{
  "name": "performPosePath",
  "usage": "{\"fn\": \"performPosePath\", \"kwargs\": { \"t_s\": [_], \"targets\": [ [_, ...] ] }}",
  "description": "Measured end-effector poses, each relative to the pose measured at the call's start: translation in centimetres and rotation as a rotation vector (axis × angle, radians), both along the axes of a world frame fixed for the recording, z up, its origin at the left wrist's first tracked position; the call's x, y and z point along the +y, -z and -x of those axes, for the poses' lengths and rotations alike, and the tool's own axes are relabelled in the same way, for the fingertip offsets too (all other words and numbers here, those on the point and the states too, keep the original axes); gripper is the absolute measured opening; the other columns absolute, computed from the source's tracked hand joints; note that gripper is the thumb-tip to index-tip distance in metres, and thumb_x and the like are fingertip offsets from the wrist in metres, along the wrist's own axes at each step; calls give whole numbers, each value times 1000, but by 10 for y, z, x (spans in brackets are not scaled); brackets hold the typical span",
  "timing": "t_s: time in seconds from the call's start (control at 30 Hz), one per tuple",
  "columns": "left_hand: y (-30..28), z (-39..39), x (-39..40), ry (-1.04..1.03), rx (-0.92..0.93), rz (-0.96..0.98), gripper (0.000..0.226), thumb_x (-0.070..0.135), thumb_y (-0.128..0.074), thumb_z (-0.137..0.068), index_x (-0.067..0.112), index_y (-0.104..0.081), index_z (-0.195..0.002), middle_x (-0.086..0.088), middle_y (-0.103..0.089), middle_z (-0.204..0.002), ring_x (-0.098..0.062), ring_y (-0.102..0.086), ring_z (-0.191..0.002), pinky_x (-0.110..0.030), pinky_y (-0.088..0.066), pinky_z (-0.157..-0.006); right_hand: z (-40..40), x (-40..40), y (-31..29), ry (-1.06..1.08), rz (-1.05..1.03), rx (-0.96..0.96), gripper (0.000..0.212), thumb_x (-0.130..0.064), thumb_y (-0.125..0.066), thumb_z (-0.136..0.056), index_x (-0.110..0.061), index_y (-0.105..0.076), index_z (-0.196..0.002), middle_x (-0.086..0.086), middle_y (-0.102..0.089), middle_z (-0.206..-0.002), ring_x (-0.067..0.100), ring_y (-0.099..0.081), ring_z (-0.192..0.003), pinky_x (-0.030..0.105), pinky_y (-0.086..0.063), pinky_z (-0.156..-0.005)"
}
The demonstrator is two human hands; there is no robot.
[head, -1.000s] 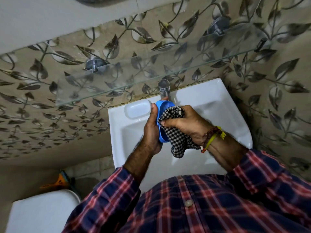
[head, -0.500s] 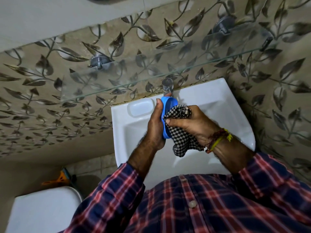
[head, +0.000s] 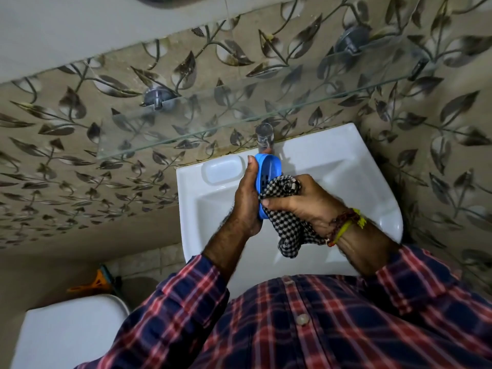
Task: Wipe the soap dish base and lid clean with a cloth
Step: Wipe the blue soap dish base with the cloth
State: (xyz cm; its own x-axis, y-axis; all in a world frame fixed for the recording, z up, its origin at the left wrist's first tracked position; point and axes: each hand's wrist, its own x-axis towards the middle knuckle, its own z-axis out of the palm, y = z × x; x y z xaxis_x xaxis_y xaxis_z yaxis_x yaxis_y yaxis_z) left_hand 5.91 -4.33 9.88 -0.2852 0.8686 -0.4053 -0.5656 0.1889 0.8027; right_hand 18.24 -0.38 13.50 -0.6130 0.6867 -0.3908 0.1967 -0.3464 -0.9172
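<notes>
Wiping the blue dish over the sink

The left hand clamps the soap dish on edge above the sink — exposing its slotted face — while the right hand, fingers closed around the cloth, presses it in.

Wall: beige tiles with a dark leaf pattern
Shelf: clear glass shelf on metal brackets, fixed to the wall
Basin: white washbasin against the wall
Tap: chrome tap at basin's rear edge
Corner: white toilet cistern lid
</notes>
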Motion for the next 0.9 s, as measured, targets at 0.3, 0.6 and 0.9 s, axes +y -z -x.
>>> {"fn": "performPosePath", "kwargs": {
  "t_s": [0.3, 0.6, 0.9],
  "targets": [
    [-8, 9, -1, -64, 15, 64, 52, 65, -44, -96, 28, -79, -102, -8, -71, -98, -21, -68, -87, -34, -56, -80, 2, -2, 0, -212, -468, -117, 10, -5, -77, -79, -5, -72, -87, 2, -73, -83, 14, -69, -78, 30, -57, -76],
    [-10, 17, 2, -81, 40, 64, 53, 66, -45, -95, 28, -82, -92, -4, -75, -88, -18, -71, -78, -31, -57, -77, 3, -4, 6, -283, -739, -109, 12, -7, -74, -80, -9, -73, -92, 3, -70, -94, 21, -67, -92, 45, -56, -84],
    [-19, 20, 3, -115, -88, 268, 69, 74, -44, -91, 10, -69, -89, -8, -65, -71, -21, -65, -63, -29, -51, -63, 7, -6, 10, -226, -750, -66, 16, -15, -79, -79, -5, -70, -87, 5, -67, -87, 20, -65, -85, 41, -53, -80]
  ]
}}
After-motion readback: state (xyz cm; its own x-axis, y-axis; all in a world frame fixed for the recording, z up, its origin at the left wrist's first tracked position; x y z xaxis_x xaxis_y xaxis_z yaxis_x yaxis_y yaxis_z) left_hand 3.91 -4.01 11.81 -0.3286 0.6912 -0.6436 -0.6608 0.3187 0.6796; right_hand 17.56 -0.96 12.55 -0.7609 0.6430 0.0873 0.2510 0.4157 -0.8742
